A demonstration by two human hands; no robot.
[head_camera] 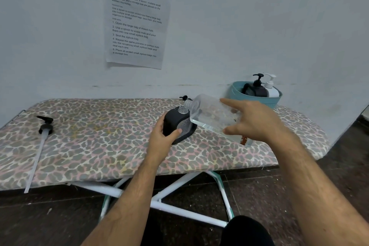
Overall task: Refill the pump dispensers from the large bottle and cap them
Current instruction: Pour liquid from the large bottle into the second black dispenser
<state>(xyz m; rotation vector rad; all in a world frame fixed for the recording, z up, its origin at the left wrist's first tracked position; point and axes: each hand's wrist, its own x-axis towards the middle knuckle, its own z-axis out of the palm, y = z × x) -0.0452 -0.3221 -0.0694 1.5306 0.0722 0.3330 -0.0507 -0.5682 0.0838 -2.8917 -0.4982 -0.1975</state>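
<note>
Clear large bottle [211, 118] tilts over black dispenser [175, 126].

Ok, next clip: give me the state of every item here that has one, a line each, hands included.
Large clear bottle: uncapped, tipped, neck over the dispenser's mouth.
Black dispenser: open, pump off, standing on the ironing board.
Loose black pump: lying flat on the board, tube toward the near edge.
Black pump bottle in basket: capped, upright.
White pump bottle in basket: capped, upright.
Left hand: grips the dispenser.
Right hand: holds the large bottle.
</note>
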